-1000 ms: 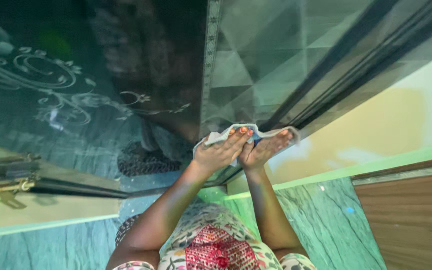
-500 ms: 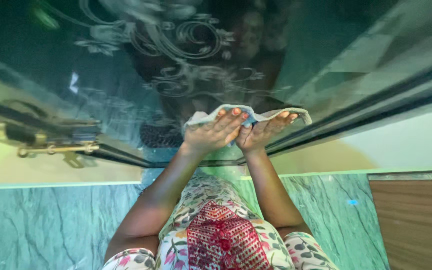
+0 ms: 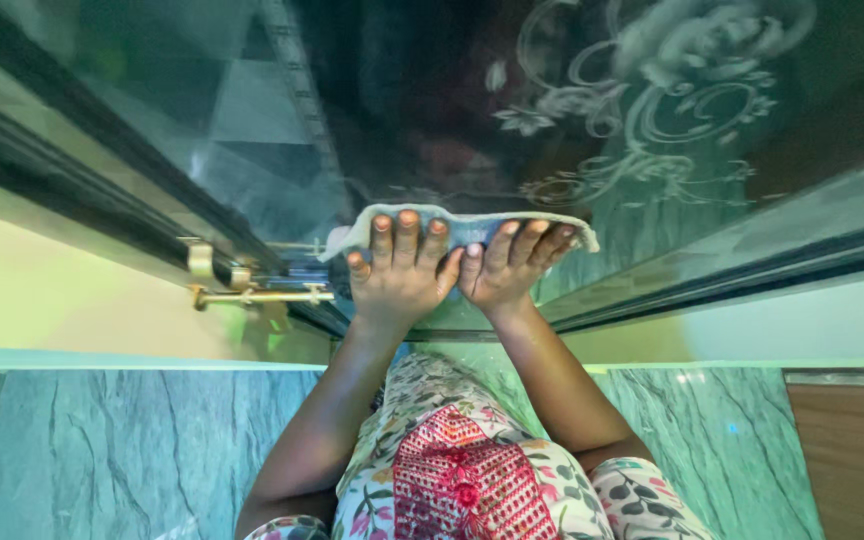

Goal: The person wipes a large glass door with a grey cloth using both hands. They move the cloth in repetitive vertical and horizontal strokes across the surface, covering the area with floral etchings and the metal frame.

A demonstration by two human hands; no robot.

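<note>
- A person in a floral dress (image 3: 462,480) with a red patterned panel is standing on a green marbled floor (image 3: 122,450), both arms reaching up and forward.
- A brown wooden panel (image 3: 852,450) is showing at the floor's right edge.
- The left hand (image 3: 402,275) is lying flat, fingers spread a little, pressing down on a cloth (image 3: 457,228).
- The right hand (image 3: 507,265) is sitting just beside it, the two hands touching at their inner edges, its fingers also lying flat over the cloth.
- The cloth, pale with a blue patch, is being pressed against the glass (image 3: 592,130) under both palms, its edge poking out beyond the fingertips on either side.
- A brass handle (image 3: 252,290) is sticking out near the left hand, on the dark frame (image 3: 102,175).
- Farther up, the glass is showing etched flowers and swirls (image 3: 652,90) and a dim reflection.
</note>
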